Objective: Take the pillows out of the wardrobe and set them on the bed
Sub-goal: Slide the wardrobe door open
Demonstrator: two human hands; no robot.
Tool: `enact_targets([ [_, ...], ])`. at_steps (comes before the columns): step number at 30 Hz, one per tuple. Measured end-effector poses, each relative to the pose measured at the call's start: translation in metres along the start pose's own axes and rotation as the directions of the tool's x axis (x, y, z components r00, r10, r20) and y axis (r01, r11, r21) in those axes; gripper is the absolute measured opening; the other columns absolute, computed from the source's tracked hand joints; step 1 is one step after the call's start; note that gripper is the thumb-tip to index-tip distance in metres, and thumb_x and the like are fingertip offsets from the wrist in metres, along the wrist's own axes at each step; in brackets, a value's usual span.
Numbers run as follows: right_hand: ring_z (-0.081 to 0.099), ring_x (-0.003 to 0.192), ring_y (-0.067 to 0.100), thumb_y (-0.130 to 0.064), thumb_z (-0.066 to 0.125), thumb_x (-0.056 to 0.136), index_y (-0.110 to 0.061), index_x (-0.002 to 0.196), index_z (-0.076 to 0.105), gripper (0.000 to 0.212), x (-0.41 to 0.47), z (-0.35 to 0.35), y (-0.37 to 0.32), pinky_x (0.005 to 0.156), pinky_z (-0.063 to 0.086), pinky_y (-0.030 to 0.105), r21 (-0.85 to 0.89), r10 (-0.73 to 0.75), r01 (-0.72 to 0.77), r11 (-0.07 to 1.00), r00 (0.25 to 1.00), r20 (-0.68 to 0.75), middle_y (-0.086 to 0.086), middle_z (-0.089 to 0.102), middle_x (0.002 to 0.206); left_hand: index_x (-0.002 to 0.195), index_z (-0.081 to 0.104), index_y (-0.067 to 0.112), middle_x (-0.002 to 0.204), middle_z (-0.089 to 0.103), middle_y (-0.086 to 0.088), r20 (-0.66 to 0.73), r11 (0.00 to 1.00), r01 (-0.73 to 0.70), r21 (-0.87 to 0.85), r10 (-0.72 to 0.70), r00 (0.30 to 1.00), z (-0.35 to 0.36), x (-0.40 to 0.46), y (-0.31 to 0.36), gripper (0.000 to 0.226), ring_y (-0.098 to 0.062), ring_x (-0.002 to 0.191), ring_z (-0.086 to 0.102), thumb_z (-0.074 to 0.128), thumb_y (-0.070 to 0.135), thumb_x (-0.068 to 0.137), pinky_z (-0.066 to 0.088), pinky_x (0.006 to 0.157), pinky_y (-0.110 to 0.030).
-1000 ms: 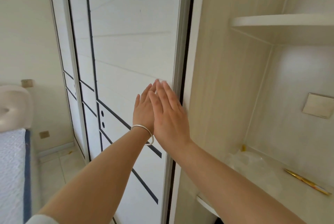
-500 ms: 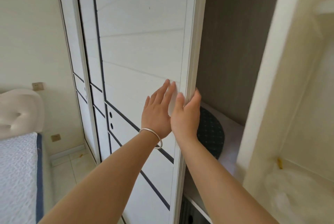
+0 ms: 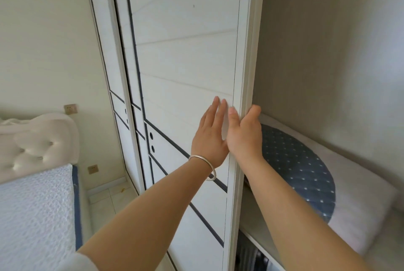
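The white sliding wardrobe door [image 3: 185,62] with dark trim lines fills the middle of the view. My left hand [image 3: 209,135], a silver bangle on its wrist, lies flat and open against the door face. My right hand [image 3: 242,135] hooks its fingers around the door's right edge. Behind that edge the wardrobe stands open, and on its shelf lies a white pillow [image 3: 358,211] with a round dark blue quilted cushion [image 3: 299,168] on top. The bed [image 3: 35,216], covered in white with a blue border, is at the lower left.
A cream tufted headboard [image 3: 37,141] stands at the left, against a wall with two brass sockets [image 3: 70,108]. A strip of tiled floor [image 3: 107,200] runs between bed and wardrobe. Dark items [image 3: 251,257] show beneath the wardrobe shelf.
The door has slid left under both hands, uncovering the wardrobe interior with the pillow and blue cushion. My right hand went from flat on the door to hooked around its edge.
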State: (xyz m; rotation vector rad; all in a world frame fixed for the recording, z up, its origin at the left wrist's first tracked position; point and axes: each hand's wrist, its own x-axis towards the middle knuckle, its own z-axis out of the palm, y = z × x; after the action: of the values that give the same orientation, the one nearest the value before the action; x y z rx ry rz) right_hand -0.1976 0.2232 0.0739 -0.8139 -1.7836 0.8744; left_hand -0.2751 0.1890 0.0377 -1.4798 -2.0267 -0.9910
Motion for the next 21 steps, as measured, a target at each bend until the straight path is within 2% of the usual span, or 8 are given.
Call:
enact_targets([
  [5, 0.051, 0.079, 0.017, -0.048, 0.038, 0.094, -0.01, 0.118, 0.038, 0.045, 0.028, 0.047, -0.001, 0.063, 0.04, 0.027, -0.151, -0.058, 0.058, 0.987, 0.998, 0.006, 0.008, 0.059, 0.105, 0.15, -0.003, 0.021, 0.159, -0.009, 0.004, 0.0, 1.0, 0.014, 0.014, -0.014, 1.0, 0.003, 0.023, -0.051, 0.069, -0.008, 0.145, -0.008, 0.038, 0.038, 0.097, -0.003, 0.112, -0.018],
  [10, 0.056, 0.092, 0.02, -0.05, 0.042, 0.091, -0.011, 0.113, 0.043, 0.045, 0.059, 0.094, -0.002, 0.071, 0.046, 0.029, -0.215, -0.118, 0.119, 0.969, 0.993, 0.015, 0.005, 0.057, 0.108, 0.15, 0.002, 0.013, 0.16, -0.003, -0.002, 0.003, 0.998, 0.045, 0.043, -0.045, 0.999, 0.006, 0.045, -0.092, 0.065, -0.01, 0.145, -0.008, 0.031, 0.038, 0.097, 0.005, 0.12, -0.028],
  [15, 0.053, 0.091, 0.019, -0.05, 0.045, 0.089, -0.012, 0.104, 0.045, 0.041, 0.086, 0.139, 0.0, 0.067, 0.041, 0.028, -0.25, -0.212, 0.215, 0.944, 0.976, 0.041, 0.002, 0.053, 0.101, 0.149, 0.002, 0.013, 0.159, -0.001, -0.001, -0.046, 0.993, 0.109, -0.037, -0.111, 0.993, 0.008, 0.069, -0.131, 0.069, -0.01, 0.146, -0.002, 0.041, 0.033, 0.096, 0.008, 0.118, -0.026],
  [21, 0.058, 0.091, 0.022, -0.051, 0.044, 0.089, -0.011, 0.105, 0.045, 0.043, 0.11, 0.179, -0.003, 0.072, 0.049, 0.036, -0.284, -0.245, 0.257, 0.924, 0.966, 0.078, 0.004, 0.057, 0.101, 0.148, -0.001, 0.013, 0.159, -0.002, 0.0, -0.08, 0.986, 0.164, -0.029, -0.166, 0.983, 0.014, 0.093, -0.172, 0.07, -0.008, 0.145, -0.002, 0.043, 0.026, 0.096, 0.005, 0.115, -0.019],
])
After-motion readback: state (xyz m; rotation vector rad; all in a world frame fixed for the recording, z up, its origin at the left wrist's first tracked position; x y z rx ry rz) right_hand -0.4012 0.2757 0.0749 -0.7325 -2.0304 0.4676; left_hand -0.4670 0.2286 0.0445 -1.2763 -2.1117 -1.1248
